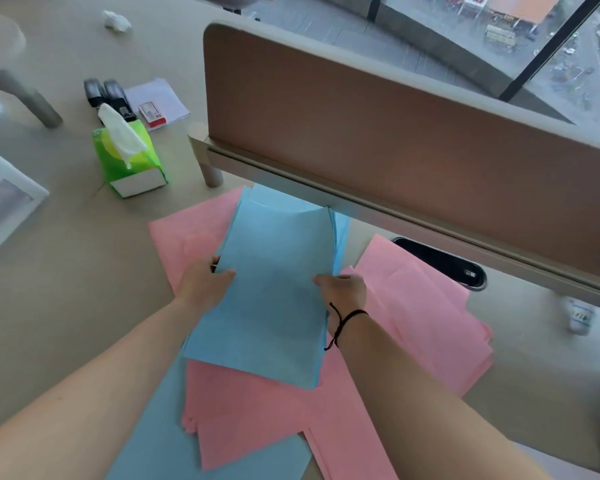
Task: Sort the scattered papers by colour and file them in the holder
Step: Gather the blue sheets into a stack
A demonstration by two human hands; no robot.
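Observation:
A stack of blue papers [274, 289] is held just above the desk between both hands. My left hand [205, 282] grips its left edge, thumb on top. Gripping the right edge is my right hand [343, 292], which has a black cord around its wrist. Pink papers [426, 317] lie scattered beneath and to the right, more pink sheets [257, 420] lie below the stack, and another pink sheet [187, 233] shows at the left. A single blue sheet [153, 441] lies near the front edge under my left forearm. No paper holder is identifiable.
A brown desk divider [395, 133] runs along the back right. A green tissue box [129, 157] stands at the left, with black staplers [108, 95], white paper [156, 98] and a small red-white box [151, 114] behind it. A black cable slot [440, 263] sits by the divider.

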